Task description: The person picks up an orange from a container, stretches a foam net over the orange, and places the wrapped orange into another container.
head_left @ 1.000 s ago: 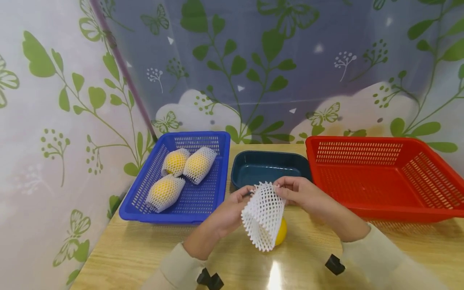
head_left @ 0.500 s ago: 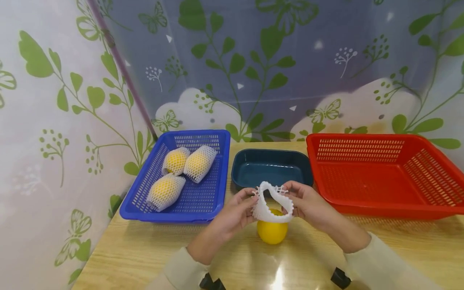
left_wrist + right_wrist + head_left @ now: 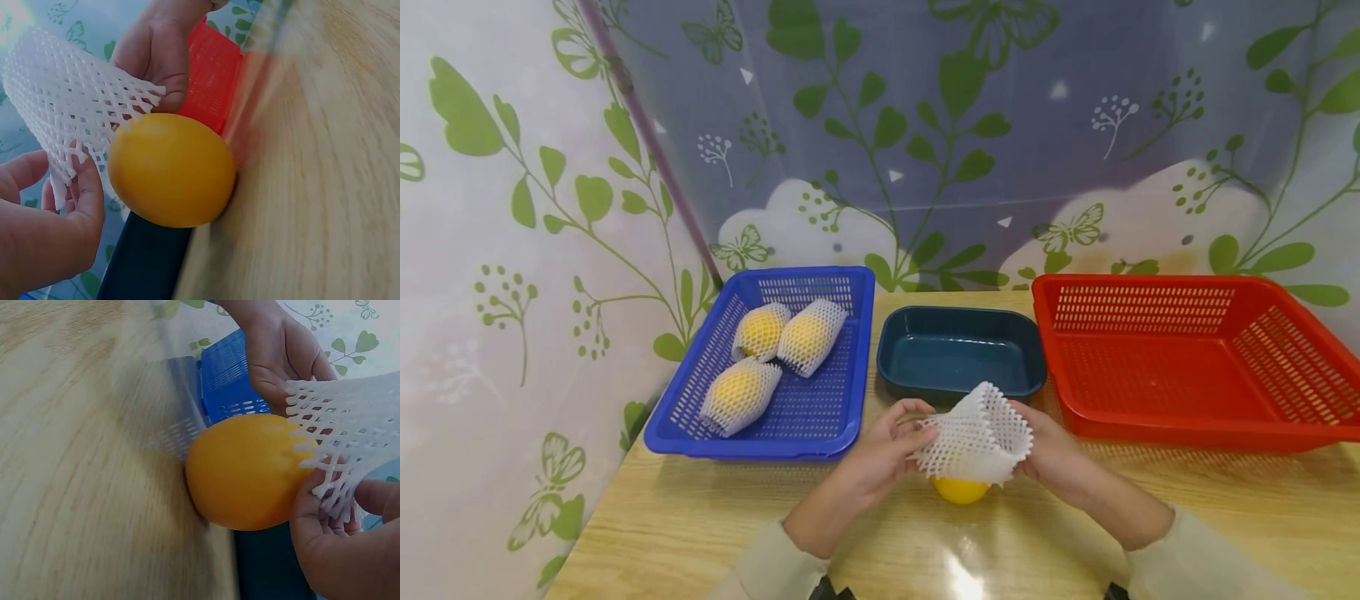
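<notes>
A white foam fruit net (image 3: 966, 442) is held between both hands over a smooth yellow round fruit (image 3: 961, 491). My left hand (image 3: 880, 457) pinches the net's left edge between thumb and fingers. On the opposite side my right hand (image 3: 1056, 454) grips the net, its fingertips partly hidden behind the mesh in the head view. Both wrist views show the fruit (image 3: 172, 172) sitting on the wooden table, with the net's fringed lower edge against its top. In the right wrist view, the right thumb and fingers (image 3: 306, 512) pinch the mesh close beside the fruit.
A blue basket (image 3: 820, 421) at left holds three yellow fruits in foam nets (image 3: 741, 396). Behind the hands stands a dark teal dish (image 3: 962, 354). To the right is a red basket (image 3: 1150, 375). A patterned curtain (image 3: 865, 150) hangs behind the table (image 3: 880, 550).
The net was lifted in front of the fruit, then its opening was spread, and now it sits over the fruit's top. Both hands moved slightly down with it.
</notes>
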